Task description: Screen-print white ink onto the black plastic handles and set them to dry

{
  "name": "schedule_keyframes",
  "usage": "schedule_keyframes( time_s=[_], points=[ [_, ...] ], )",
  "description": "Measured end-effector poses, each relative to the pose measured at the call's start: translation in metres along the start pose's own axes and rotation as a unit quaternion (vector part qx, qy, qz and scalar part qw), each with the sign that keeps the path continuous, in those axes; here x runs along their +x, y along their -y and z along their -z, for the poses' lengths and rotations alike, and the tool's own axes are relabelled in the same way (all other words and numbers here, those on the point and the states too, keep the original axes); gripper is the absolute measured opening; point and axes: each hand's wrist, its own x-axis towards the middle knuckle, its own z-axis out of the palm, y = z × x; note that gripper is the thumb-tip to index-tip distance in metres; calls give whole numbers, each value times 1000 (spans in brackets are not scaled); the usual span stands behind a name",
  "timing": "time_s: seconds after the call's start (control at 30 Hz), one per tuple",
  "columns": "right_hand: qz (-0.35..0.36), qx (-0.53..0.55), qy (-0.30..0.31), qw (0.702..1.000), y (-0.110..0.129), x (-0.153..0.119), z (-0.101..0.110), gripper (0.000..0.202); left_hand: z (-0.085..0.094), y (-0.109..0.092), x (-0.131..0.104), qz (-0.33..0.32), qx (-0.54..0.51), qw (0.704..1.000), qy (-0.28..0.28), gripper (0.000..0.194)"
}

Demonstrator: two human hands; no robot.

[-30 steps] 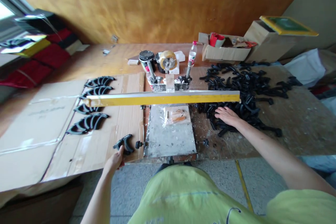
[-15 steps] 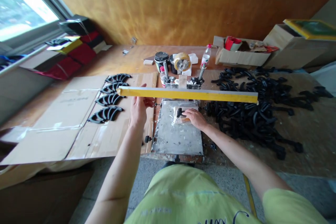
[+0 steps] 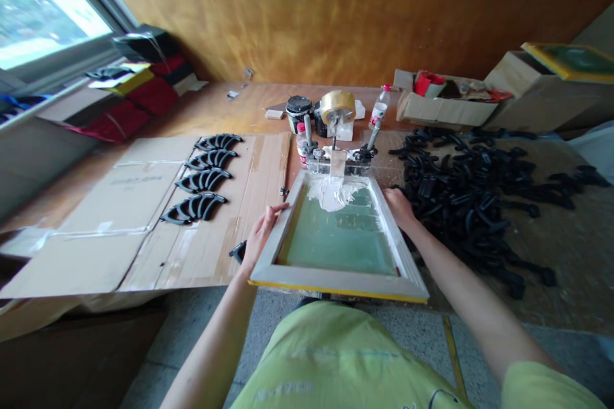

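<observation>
A framed screen (image 3: 340, 236) with green mesh lies lowered over the work plate. White paste and a pale spatula (image 3: 337, 172) are at its far end. My left hand (image 3: 263, 230) is at the frame's left side, its index finger stretched along the edge; a black curved piece (image 3: 238, 252) shows beside the wrist, and I cannot make out whether the hand holds it. My right hand (image 3: 399, 208) is beside the frame's right edge, next to the pile of black parts (image 3: 460, 192); its fingertips are partly hidden.
Rows of black curved pieces (image 3: 207, 179) lie on the cardboard (image 3: 144, 217) at left. Behind the screen stand a clamp (image 3: 314, 154), a black tub (image 3: 297, 112), a tape roll (image 3: 337, 105) and bottles (image 3: 380, 107). An open carton (image 3: 444, 108) sits back right.
The screen frame has swung down from its raised position over the plate. My right hand has moved from the plate to the right, and my left hand has come lower and nearer.
</observation>
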Motion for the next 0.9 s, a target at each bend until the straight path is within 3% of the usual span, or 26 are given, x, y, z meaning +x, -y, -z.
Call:
schedule_keyframes(
  time_s=[0.07,0.17,0.27,0.4,0.53,0.7,0.8,0.9],
  points=[
    [-3,-8,-26,1000,1,17,9,28,5,22,-6,41,12,999,25,56],
    [77,8,-74,994,35,44,7,55,5,58,-4,83,-17,995,44,71],
    [161,1,-29,986,78,61,-8,62,2,84,4,89,-19,995,27,73],
    [155,-32,40,987,101,67,-21,41,1,93,9,87,-10,996,31,70],
    [146,-43,51,987,97,71,-20,36,4,79,5,90,-14,995,44,70],
    [118,-35,46,991,99,89,-10,47,8,38,-3,106,-51,990,75,69],
    [92,-2,-12,996,83,95,10,50,10,10,-4,82,-29,994,66,52],
    [-3,25,-105,994,45,83,31,42,6,-12,2,26,-16,999,31,45]
  ],
)
